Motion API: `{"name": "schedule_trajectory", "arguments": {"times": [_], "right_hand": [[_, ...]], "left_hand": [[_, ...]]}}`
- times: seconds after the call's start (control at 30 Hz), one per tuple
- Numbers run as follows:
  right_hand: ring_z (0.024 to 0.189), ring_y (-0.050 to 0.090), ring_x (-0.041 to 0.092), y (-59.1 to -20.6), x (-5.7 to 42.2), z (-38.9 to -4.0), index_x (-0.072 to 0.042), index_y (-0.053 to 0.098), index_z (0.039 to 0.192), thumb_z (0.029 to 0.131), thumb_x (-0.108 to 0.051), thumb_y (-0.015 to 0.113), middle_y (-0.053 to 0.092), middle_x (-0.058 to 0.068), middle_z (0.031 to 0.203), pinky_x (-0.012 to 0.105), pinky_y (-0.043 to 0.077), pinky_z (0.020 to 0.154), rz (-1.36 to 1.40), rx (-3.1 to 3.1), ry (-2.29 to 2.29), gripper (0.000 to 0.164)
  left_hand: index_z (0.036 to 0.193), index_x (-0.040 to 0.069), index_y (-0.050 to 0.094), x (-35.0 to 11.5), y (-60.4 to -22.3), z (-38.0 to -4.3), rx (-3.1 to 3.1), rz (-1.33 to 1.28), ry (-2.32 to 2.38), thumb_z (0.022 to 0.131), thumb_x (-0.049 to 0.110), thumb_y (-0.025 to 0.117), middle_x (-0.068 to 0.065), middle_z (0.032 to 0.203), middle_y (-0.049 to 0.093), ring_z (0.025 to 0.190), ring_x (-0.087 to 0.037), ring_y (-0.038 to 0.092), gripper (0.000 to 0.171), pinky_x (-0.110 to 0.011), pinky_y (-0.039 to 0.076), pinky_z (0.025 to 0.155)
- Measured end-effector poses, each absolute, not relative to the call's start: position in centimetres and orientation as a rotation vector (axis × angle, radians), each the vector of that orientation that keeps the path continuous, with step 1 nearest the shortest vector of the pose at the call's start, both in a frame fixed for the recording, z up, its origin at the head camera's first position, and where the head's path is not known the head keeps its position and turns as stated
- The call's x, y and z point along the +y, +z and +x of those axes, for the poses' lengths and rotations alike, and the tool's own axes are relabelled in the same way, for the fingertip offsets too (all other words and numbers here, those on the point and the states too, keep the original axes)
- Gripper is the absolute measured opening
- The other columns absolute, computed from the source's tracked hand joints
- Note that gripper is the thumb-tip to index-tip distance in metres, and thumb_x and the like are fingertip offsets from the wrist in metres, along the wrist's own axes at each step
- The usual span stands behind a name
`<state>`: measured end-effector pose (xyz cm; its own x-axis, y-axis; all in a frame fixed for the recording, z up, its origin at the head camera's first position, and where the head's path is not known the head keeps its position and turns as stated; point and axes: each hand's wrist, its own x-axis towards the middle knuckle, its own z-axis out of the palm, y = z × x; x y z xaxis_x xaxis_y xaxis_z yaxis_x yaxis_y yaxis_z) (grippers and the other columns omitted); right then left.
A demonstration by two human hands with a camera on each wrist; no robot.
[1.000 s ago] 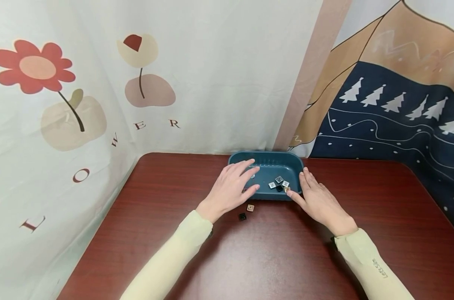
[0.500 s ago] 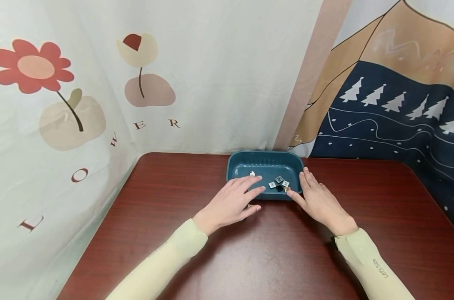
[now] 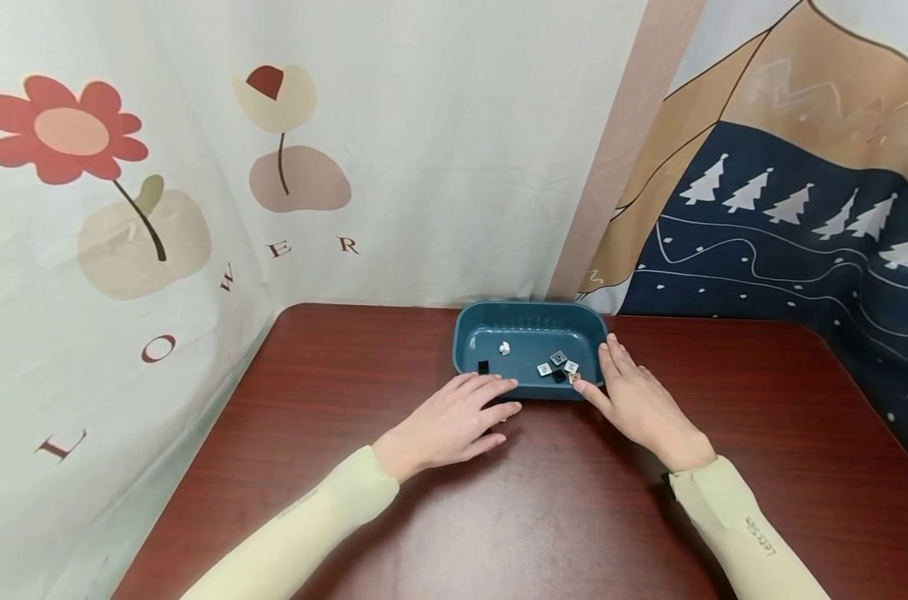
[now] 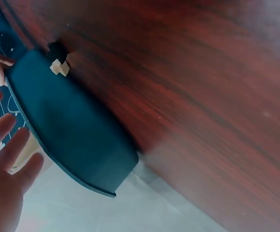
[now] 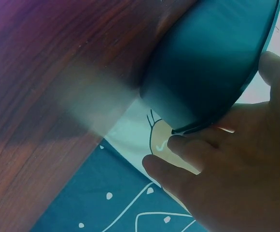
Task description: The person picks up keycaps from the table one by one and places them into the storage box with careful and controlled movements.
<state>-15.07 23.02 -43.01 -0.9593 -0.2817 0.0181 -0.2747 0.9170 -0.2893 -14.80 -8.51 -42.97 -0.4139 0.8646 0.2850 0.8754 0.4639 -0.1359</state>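
Observation:
My left hand (image 3: 454, 423) hovers over the table just in front of the teal plastic bin (image 3: 530, 308), fingers straight and slightly spread. Between its fingertips a sliver of a beige square piece shows in the head view. The left wrist view has that beige piece (image 4: 60, 67) and a black piece (image 4: 56, 50) beside the bin's outer wall. My right hand (image 3: 641, 404) rests at the bin's right end, thumb at the front rim, straight fingers along the side. Inside the bin lie several small square pieces (image 3: 544, 369), white, grey, black and beige.
A separate black piece (image 3: 484, 367) and a small white piece (image 3: 504, 348) lie at the bin's left side. The bin stands near the back edge of the reddish-brown wooden table (image 3: 348, 350). Printed curtains (image 3: 438, 167) hang behind it.
My left hand has drawn back from over the bin toward the front of the table, uncovering the black piece inside and covering pieces on the table. The right hand has stayed put.

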Motion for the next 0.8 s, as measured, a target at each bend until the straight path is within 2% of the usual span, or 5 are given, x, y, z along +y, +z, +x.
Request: {"name": "schedule_trajectory", "arguments": {"times": [0.3, 0.57, 0.8], "right_hand": [[0.152, 0.022, 0.050, -42.9, 23.0, -15.0, 0.015, 0.028, 0.155, 0.106, -0.048, 0.054, 0.016, 0.033, 0.166, 0.064, 0.028, 0.116, -0.444, 3.052, -0.455, 0.085], [0.152, 0.022, 0.049, -42.9, 23.0, -15.0, 0.016, 0.028, 0.155, 0.106, -0.053, 0.051, 0.016, 0.033, 0.166, 0.064, 0.028, 0.117, -0.445, 3.048, -0.458, 0.088], [0.152, 0.022, 0.049, -42.8, 23.0, -14.9, 0.015, 0.028, 0.156, 0.106, -0.054, 0.051, 0.016, 0.032, 0.166, 0.064, 0.028, 0.117, -0.445, 3.046, -0.460, 0.088]], "left_hand": [[0.132, 0.018, 0.069, -9.4, -43.3, -14.1, -2.280, -1.602, 0.010, 0.098, 0.034, 0.070, -0.006, 0.144, 0.059, 0.136, -0.026, 0.052, 0.037, -0.042, 0.038, 0.116], [0.128, 0.021, 0.069, -9.9, -43.6, -14.0, -2.341, -1.657, 0.036, 0.099, 0.035, 0.070, -0.001, 0.136, 0.064, 0.125, -0.017, 0.060, 0.032, -0.036, 0.048, 0.103], [0.123, 0.024, 0.071, -10.0, -43.9, -14.0, -2.380, -1.680, 0.097, 0.101, 0.032, 0.068, 0.004, 0.132, 0.065, 0.115, -0.013, 0.064, 0.023, -0.032, 0.050, 0.097]]}}
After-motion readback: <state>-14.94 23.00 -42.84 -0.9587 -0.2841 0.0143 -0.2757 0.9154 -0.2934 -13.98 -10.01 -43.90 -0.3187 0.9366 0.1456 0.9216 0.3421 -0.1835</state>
